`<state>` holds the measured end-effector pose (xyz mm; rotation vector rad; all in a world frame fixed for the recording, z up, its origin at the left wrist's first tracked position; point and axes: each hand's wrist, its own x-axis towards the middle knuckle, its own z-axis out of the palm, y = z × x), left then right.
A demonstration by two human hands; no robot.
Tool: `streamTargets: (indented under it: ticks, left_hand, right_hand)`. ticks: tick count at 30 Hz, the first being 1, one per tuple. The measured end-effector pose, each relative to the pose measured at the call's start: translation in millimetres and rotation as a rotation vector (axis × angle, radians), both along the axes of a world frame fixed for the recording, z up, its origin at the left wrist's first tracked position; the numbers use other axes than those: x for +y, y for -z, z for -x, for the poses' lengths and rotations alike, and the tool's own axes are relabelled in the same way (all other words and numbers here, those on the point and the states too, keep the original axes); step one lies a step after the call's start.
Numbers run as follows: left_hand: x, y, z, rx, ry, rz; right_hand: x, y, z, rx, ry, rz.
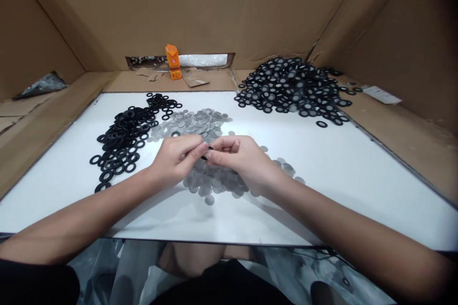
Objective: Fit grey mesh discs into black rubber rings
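Note:
A small black ring (205,157) is pinched between my two hands at the middle of the white board, mostly covered by fingers. My left hand (181,155) holds its left side between thumb and fingers. My right hand (241,157) grips the right side with thumb and fingertips. Under and behind the hands lie loose grey discs (200,121), in one heap beyond them and another nearer me. Black rings (125,133) are piled to the left. At the back right rises a large pile of black rings with grey centres (286,86).
Cardboard walls (200,9) surround the white board (336,176) at the back and sides. An orange carton (172,59) stands by a slot in the back wall. A white label (382,95) lies at the right, and a clear plastic bag (43,85) is at the left.

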<state>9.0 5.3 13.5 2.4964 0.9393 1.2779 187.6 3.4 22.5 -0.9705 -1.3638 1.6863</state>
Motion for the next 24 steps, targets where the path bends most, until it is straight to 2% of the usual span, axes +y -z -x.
streamTargets:
  ticks: [5,9,12,17,21,24]
  left_hand:
    - [-8.3,5.7,-8.9,-0.181,-0.033,0.081]
    - [-11.4,6.3,-11.3,-0.166,0.005,0.182]
    - [-9.8,6.0,-6.7,-0.084,0.035,0.228]
    - [-1.6,3.0,2.2,-0.045,-0.004,0.379]
    - [2.8,0.1,2.4,0.085,0.063,0.307]
    - [2.2,0.4,1.0,0.035,0.085,0.28]
  right_hand:
    - [-9.9,1.6,5.2,0.148,0.075,0.044]
    - [-9.3,1.8,4.1,0.216,0.085,0.073]
    - [-4.5,1.4,0.0,0.157,0.069,0.041]
    - [-1.6,-0.8,-2.9,-0.045,0.05,-0.061]
    - [-3.9,-2.8,-1.5,-0.119,0.088,-0.131]
    - [-4.5,-4.2,-2.0,-0.161,0.107,-0.182]
